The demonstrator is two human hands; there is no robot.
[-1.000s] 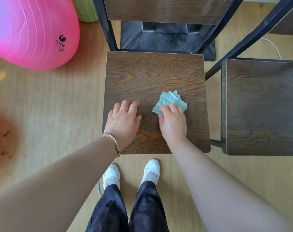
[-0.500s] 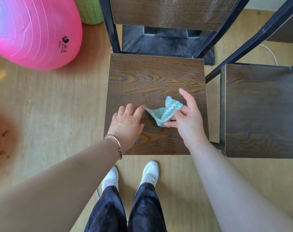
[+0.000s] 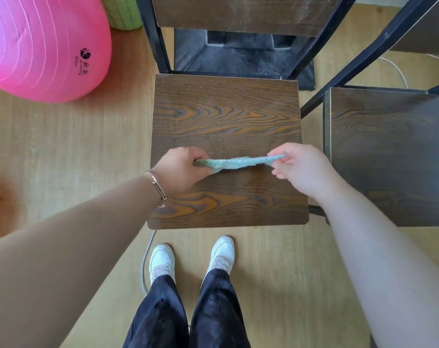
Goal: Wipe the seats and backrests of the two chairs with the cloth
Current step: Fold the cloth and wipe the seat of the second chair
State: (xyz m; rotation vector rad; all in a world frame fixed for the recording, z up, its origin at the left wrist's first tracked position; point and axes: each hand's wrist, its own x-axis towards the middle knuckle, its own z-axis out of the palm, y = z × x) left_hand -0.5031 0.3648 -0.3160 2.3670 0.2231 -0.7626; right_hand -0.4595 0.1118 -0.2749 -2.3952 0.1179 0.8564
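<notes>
A dark wood-grain chair seat [image 3: 226, 114] lies straight below me, its backrest [image 3: 241, 13] at the top of the view. A second chair seat [image 3: 389, 156] stands close on the right, with a dark corner of its backrest [image 3: 429, 38] at the top right. The teal cloth [image 3: 234, 163] is stretched into a thin strip just above the near seat. My left hand [image 3: 182, 169] grips its left end with curled fingers. My right hand [image 3: 301, 167] pinches its right end.
A big pink exercise ball [image 3: 43, 46] sits on the wooden floor at the left, with a green object [image 3: 124, 12] behind it. A dark mat [image 3: 241, 57] lies under the near chair's backrest. Black metal frame bars [image 3: 369, 56] run between the chairs. My white shoes [image 3: 192, 257] stand before the seat.
My left hand went from resting flat on the seat to gripping the cloth's left end. Both hands pulled apart, stretching the crumpled cloth into a strip.
</notes>
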